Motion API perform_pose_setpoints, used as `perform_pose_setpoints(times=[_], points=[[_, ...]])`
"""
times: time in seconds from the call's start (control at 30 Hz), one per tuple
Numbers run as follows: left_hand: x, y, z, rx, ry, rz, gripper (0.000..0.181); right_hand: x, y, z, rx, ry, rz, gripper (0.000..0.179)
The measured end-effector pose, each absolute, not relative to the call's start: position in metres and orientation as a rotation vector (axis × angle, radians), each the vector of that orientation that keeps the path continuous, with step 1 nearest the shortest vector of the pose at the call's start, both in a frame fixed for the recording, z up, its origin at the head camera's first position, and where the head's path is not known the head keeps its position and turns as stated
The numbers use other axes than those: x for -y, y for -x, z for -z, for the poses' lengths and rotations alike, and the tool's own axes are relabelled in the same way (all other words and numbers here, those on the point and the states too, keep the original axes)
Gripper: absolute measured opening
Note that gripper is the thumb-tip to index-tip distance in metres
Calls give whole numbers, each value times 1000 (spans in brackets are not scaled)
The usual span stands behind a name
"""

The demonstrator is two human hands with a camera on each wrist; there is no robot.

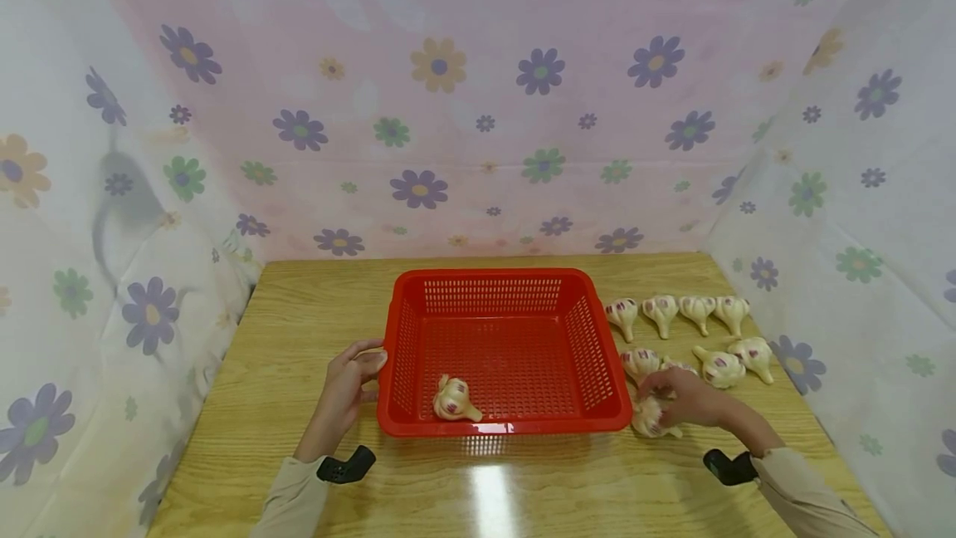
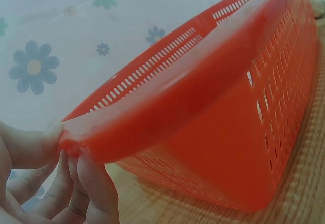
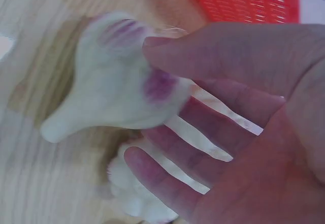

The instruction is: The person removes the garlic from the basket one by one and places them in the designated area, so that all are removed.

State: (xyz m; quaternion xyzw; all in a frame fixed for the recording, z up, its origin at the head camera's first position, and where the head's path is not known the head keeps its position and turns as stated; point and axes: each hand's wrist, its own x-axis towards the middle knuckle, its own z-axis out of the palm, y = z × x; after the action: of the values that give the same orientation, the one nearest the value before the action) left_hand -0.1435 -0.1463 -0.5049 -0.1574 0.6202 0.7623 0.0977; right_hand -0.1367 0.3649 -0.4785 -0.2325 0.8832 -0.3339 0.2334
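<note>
A red plastic basket with slotted walls stands on the wooden table. My left hand pinches its left rim, thumb above and fingers beneath, as the left wrist view shows. One garlic bulb lies inside, near the basket's front left corner. Just beyond the basket's right front corner, my right hand holds another garlic bulb between thumb and fingers. That bulb is low over the table; whether it still touches the wood I cannot tell. A further bulb shows beneath the fingers in the right wrist view.
On the table's right side, several garlic bulbs form a back row, and others lie in front, including a bulb beyond my right hand. Flowered cloth hangs behind and along both sides of the table.
</note>
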Motion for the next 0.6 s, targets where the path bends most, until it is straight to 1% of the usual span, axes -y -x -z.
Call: perform_pose_setpoints(times=[0.1, 0.3, 0.6], points=[[146, 143, 505, -1843, 477, -2248, 37, -366, 139, 470, -2418, 670, 951, 33], [147, 143, 504, -1852, 486, -2241, 37, -359, 149, 443, -2435, 597, 996, 36], [147, 140, 506, -1838, 475, -2263, 36, -328, 161, 415, -2523, 587, 987, 34]])
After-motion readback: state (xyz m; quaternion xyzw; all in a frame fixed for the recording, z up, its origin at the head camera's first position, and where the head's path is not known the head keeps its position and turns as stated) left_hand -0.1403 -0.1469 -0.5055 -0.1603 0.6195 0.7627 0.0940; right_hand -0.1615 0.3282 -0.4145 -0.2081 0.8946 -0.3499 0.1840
